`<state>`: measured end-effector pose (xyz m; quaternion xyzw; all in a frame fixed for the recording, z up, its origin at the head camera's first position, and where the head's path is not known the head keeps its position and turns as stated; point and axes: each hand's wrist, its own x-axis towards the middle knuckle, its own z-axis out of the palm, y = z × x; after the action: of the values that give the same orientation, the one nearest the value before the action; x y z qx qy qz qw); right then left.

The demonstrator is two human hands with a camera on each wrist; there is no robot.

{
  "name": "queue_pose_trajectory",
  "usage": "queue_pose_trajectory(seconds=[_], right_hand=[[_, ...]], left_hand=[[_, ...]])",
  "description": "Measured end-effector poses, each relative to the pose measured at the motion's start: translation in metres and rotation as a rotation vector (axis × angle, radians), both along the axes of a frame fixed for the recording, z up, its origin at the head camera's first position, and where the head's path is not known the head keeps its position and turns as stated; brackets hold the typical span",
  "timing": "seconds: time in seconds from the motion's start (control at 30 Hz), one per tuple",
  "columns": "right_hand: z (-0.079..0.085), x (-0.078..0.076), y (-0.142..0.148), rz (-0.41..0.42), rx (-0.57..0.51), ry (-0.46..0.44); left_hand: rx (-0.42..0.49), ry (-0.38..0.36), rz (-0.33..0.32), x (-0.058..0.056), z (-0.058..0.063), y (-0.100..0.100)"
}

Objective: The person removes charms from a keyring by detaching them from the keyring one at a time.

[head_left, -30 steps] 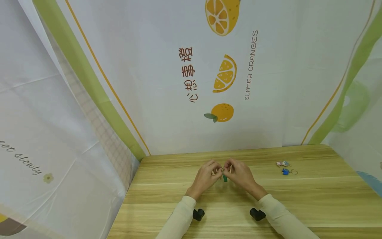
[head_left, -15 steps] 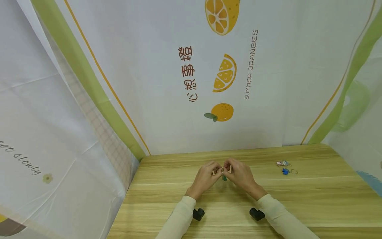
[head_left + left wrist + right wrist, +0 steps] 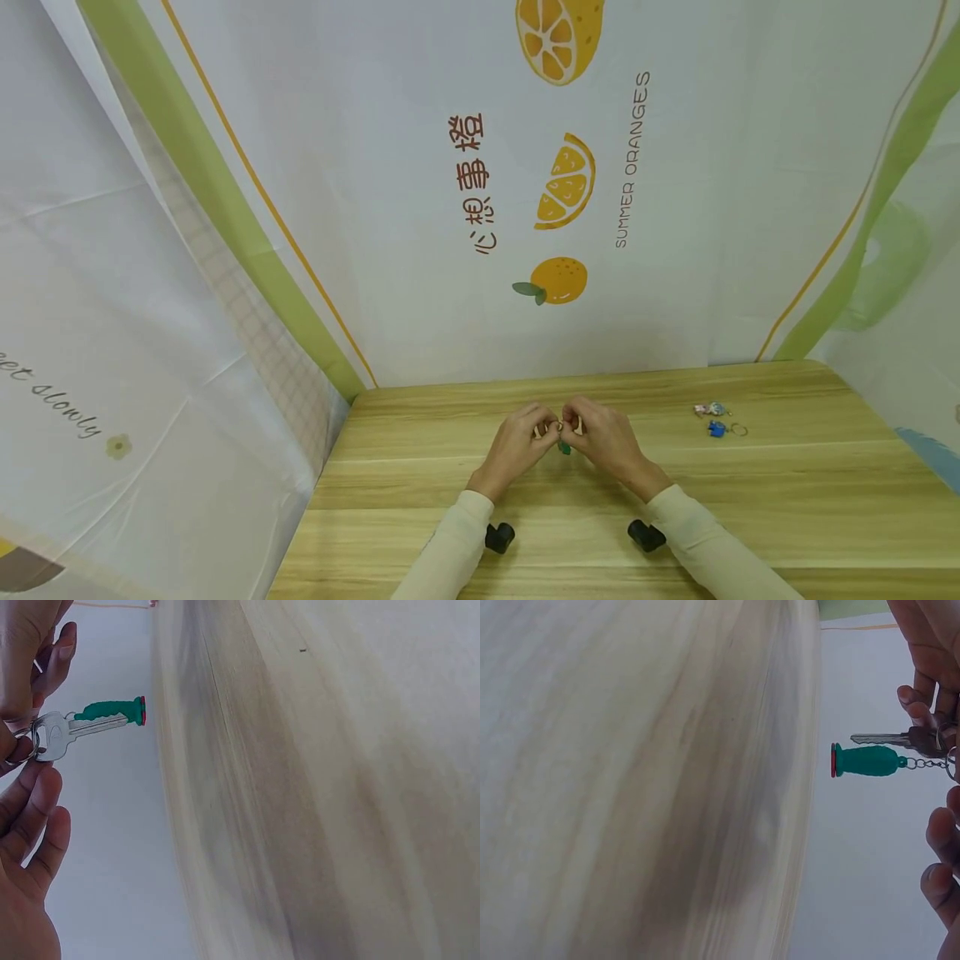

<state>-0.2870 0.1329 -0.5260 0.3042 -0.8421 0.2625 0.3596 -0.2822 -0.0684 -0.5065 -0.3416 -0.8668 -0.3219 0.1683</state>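
Observation:
In the head view, my left hand (image 3: 517, 446) and right hand (image 3: 606, 437) meet fingertip to fingertip above the table. Between them they pinch a metal split key ring (image 3: 22, 748), partly covered by the fingers. A silver key (image 3: 56, 737) hangs down from the ring. Beside it, on a short chain (image 3: 925, 763), dangles a green keychain charm (image 3: 866, 760) with a red end. From above, only a small piece of the green charm shows below the fingertips. The left wrist view shows the key overlapping the charm.
To the right on the wooden table (image 3: 787, 500) lie a blue charm (image 3: 717, 429) with a ring and a small pink and pale blue figure charm (image 3: 709, 409). Black devices (image 3: 499, 537) sit by both forearms. A printed cloth (image 3: 420, 317) hangs along the table's back edge.
Both hands stay at the same spot, pinching the key ring. The green charm has turned slightly below the fingers and looks shorter from above. The charms on the table have not moved.

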Motion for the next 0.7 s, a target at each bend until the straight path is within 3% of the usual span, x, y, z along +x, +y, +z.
queue_pose_trajectory(seconds=[0.23,0.7], right_hand=[[0.0008,0.0003,-0.0001,0.027,0.000,0.032],[0.0091,0.0014,0.0063,0.159,0.047,-0.067]], left_hand=[[-0.002,-0.015,0.003,0.0013,0.0017,-0.0001],[-0.031,0.005,0.025,0.0030,0.0045,-0.0006]])
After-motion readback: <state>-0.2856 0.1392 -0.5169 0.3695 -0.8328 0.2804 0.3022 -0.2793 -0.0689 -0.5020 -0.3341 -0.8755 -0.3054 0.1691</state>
